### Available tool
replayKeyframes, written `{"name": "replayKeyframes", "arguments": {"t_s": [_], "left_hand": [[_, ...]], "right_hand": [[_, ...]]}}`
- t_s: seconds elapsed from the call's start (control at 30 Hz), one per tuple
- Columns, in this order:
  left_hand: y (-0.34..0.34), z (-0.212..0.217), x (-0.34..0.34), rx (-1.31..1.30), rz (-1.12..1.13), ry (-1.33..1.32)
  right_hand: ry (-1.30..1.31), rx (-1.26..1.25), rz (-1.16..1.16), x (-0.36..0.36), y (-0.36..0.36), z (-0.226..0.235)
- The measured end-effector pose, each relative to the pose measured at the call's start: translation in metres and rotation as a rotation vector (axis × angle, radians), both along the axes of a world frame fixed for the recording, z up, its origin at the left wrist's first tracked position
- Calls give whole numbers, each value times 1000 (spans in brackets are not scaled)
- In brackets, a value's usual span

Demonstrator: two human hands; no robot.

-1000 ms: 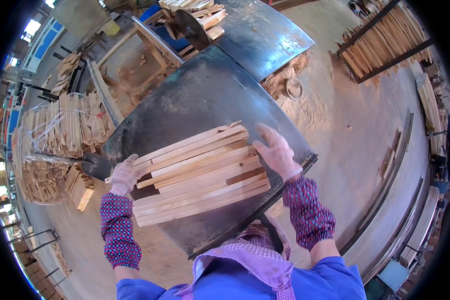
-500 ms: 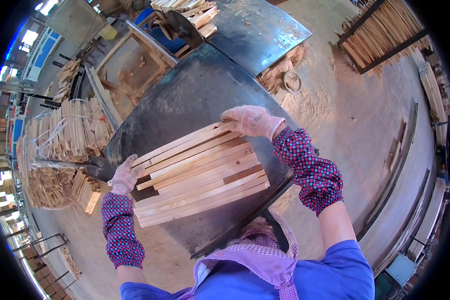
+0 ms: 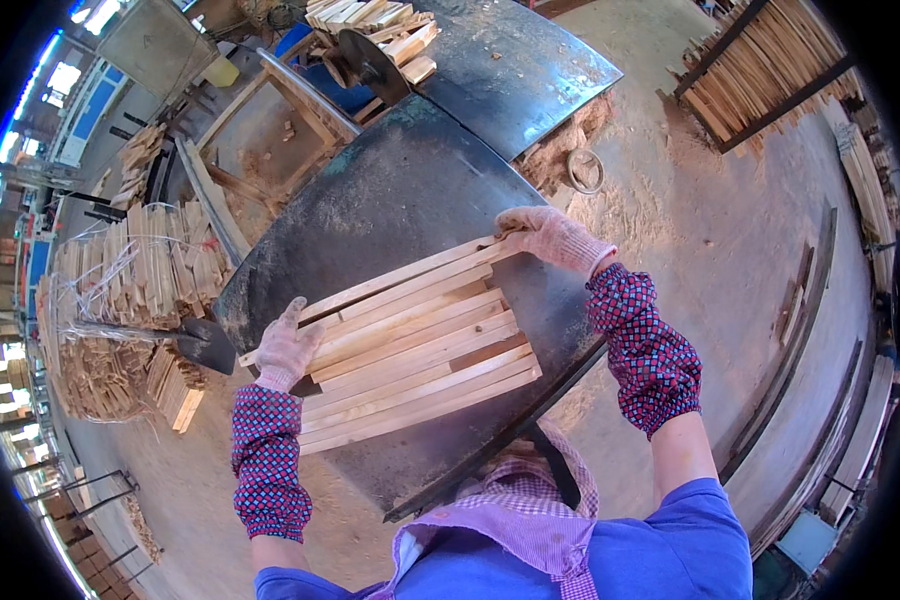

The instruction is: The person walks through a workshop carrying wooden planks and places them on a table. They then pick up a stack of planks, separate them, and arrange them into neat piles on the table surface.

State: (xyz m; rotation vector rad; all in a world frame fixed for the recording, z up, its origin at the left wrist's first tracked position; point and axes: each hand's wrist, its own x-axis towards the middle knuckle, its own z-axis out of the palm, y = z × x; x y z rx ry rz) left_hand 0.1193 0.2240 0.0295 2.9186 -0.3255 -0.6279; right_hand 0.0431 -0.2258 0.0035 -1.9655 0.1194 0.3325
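Several pale wooden strips (image 3: 420, 352) lie side by side, with uneven ends, on a dark metal table (image 3: 390, 200). My right hand (image 3: 550, 238), in a pinkish knit glove, has its fingers closed on the right end of the farthest strip (image 3: 400, 275). Near that strip's left end, my gloved left hand (image 3: 288, 347) grips over it, and the strip's tip sticks out beyond the hand. The left palm also covers the ends of some neighbouring strips. Parts of the fingers of both hands are hidden.
A round saw blade (image 3: 372, 66) stands upright at the table's far side, beside a pile of cut wood (image 3: 380, 22). Tied wood bundles (image 3: 135, 255) lie at the left, near a dark shovel-like blade (image 3: 208, 345). A handwheel (image 3: 585, 171) and a wood rack (image 3: 765, 65) are at the right.
Both hands have moved to the right. The farthest strip has angled away from the others at its right end, and its left tip now shows past my left hand.
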Motion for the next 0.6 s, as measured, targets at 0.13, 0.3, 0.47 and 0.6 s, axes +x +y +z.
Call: {"name": "replayKeyframes", "arguments": {"t_s": [0.13,0.3,0.47,0.6], "left_hand": [[3,-9,1,-49,-8,-10],[-14,-3,-1,-4,-31,22],[-30,-8,-4,4,-119,-26],[-45,-4,-5,38,-171,-10]], "right_hand": [[57,138,-100,3,-10,-22],[45,-24,-194,5,-18,-14],[-44,-135,-282,3,-24,-9],[-28,-167,-353,2,-31,-13]]}}
